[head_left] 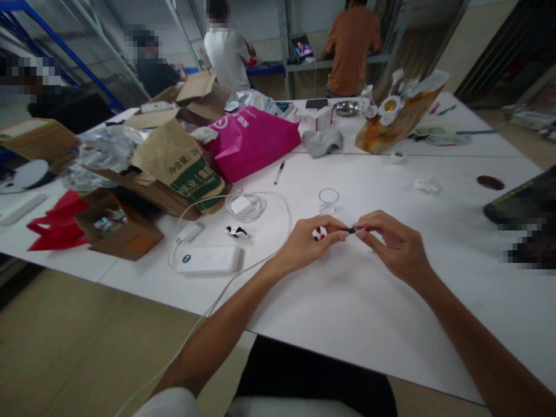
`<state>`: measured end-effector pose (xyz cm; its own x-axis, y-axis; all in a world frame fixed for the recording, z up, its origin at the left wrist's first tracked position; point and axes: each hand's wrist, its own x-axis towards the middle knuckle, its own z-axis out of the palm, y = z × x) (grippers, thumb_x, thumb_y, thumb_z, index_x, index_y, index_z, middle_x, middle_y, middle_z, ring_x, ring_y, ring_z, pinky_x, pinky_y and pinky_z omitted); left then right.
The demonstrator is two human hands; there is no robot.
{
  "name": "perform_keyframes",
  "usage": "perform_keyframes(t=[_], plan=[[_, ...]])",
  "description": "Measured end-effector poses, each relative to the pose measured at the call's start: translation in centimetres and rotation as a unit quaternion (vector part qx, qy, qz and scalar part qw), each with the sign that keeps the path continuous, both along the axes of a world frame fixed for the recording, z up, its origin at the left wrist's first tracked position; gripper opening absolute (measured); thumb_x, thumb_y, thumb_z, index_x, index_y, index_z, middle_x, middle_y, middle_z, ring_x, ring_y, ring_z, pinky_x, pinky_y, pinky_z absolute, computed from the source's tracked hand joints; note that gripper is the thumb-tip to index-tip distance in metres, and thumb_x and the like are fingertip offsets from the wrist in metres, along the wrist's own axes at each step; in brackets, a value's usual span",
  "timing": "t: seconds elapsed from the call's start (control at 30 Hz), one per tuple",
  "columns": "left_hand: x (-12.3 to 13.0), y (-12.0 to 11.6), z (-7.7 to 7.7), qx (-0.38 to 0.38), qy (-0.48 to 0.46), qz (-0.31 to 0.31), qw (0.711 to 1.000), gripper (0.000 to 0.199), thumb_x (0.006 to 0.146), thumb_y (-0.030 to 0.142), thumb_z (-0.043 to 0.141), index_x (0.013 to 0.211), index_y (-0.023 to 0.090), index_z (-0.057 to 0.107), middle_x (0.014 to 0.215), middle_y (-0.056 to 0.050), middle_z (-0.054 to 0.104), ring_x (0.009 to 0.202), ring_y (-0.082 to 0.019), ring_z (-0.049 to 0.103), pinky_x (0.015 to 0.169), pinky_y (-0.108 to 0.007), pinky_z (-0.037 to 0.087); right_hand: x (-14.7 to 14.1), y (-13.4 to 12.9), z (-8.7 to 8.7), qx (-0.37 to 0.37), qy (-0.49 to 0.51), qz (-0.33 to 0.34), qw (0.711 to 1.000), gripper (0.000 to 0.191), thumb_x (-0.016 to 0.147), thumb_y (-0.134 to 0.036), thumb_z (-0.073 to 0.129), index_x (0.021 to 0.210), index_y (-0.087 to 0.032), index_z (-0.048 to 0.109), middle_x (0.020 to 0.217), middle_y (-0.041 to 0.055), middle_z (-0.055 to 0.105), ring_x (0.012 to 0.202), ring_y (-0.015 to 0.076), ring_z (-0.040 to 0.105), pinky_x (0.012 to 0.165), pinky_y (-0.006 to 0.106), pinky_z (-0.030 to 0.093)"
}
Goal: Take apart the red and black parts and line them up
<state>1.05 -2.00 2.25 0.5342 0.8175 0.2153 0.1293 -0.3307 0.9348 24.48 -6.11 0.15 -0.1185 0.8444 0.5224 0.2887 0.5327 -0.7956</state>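
Over the white table (330, 301), my left hand (309, 242) and my right hand (394, 243) meet fingertip to fingertip. Between them is a small dark piece (351, 230), pinched from both sides; its exact shape is too small to tell. A red and white bit (319, 233) shows behind the fingers of my left hand. Just beyond the hands lie a thin ring (329, 196) and a small clear item. A black and white object (237, 232) and a white power bank (210, 259) rest to the left.
White cables (249, 215) with chargers curl at the left. Behind them stand a brown paper bag (180, 165), a magenta bag (256, 142) and an open cardboard box (119, 226). A pen (280, 172) and grey cloth (322, 142) lie farther back. Several people are beyond the table.
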Motion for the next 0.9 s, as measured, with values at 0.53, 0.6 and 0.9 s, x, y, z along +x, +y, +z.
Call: perform_keyframes(t=[0.53,0.6,0.9], plan=[[-0.7,1.4,0.2,-0.112,-0.188,0.019,0.976,0.04,0.1,0.043,0.08,0.132,0.02,0.075,0.108,-0.008,0.077,0.087,-0.016,0.073,0.082,-0.029,0.055,6.3,1.5,2.0,0.129,-0.049,-0.233,0.963,0.013,0.101,-0.035,0.079,0.111,-0.027,0.079,0.109,0.0079,0.077,0.095,0.0244,0.073,0.087,0.045,0.065],[-0.6,1.5,-0.3,-0.12,-0.179,0.018,0.976,0.04,0.097,0.042,0.084,0.129,0.019,0.074,0.105,-0.007,0.076,0.087,-0.018,0.077,0.083,-0.031,0.057,7.3,1.3,1.7,0.111,-0.076,-0.233,0.963,0.015,0.101,-0.037,0.077,0.113,-0.027,0.078,0.111,0.0079,0.078,0.097,0.0248,0.074,0.09,0.046,0.064],[-0.1,1.2,-2.9,0.053,0.089,0.021,0.994,0.021,0.095,0.035,0.084,0.111,0.023,0.079,0.09,-0.003,0.079,0.086,-0.019,0.07,0.088,-0.035,0.053,12.4,-3.9,-2.7,-0.062,-0.238,-0.161,0.956,0.021,0.103,-0.046,0.071,0.112,-0.028,0.077,0.114,0.0073,0.08,0.1,0.0283,0.077,0.095,0.048,0.063]])
